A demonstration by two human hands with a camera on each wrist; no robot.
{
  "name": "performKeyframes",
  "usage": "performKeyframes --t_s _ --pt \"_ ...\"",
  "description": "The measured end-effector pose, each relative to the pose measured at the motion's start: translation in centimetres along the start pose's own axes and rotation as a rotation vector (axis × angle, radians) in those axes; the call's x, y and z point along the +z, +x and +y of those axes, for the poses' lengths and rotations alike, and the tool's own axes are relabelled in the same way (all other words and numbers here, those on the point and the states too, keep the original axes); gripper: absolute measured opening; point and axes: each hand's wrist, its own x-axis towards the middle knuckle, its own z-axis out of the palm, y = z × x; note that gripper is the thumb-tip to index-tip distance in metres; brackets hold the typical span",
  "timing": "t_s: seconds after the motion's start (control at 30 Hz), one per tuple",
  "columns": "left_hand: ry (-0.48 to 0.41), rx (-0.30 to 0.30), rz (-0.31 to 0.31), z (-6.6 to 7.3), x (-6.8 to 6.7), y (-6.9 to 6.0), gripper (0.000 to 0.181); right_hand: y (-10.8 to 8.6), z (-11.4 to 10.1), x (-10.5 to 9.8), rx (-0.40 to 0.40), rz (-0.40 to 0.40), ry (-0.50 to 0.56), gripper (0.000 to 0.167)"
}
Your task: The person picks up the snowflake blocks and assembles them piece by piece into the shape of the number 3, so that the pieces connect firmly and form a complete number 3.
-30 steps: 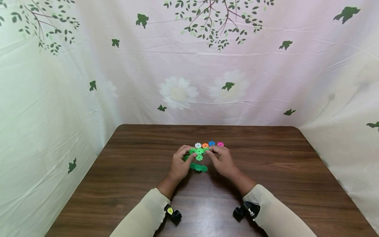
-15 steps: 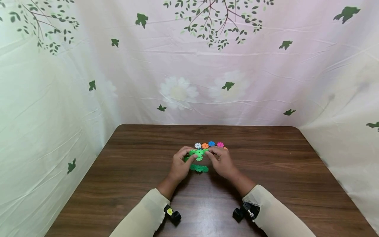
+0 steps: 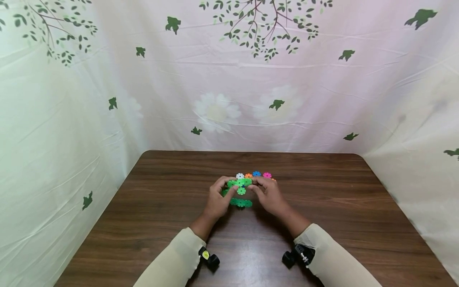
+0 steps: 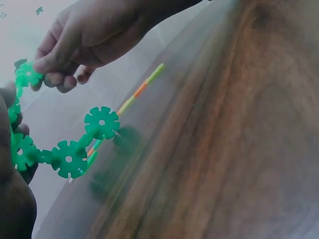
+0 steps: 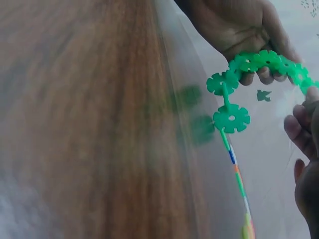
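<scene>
A curved chain of interlocking green plastic discs, notched like flowers, hangs between both hands just above the table. My left hand grips its left side, thumb over the discs. In the right wrist view that same left hand has its fingers behind the chain. My right hand pinches the disc at the chain's other end. The left wrist view shows the right hand's thumb and finger on this green disc. The chain's lower end hangs loose, nearest to me.
Behind the hands, more notched discs lie flat on the brown wooden table, among them a white disc, a blue disc and a pink disc. A printed curtain surrounds the table's back and sides.
The upper part of the chain has shifted slightly left and tilted, with its right-hand disc showing more fully beside the right fingertips. Both hands stay nearly in place.
</scene>
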Motion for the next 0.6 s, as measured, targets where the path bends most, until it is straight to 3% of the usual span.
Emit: performKeyframes --t_s 0.13,0.33,0.6 --pt "-0.001 -0.003 0.02 -0.2 -0.1 0.1 0.024 -0.1 0.1 -0.1 0.074 -0.035 -0.003 0.022" --pt "0.006 -0.024 0.006 -0.2 -0.3 0.2 0.023 -0.1 0.7 0.0 0.123 -0.04 -0.114 0.025" --pt "-0.023 -0.055 0.017 -0.4 -0.8 0.4 0.019 0.7 1.3 0.6 0.208 -0.101 -0.172 0.014"
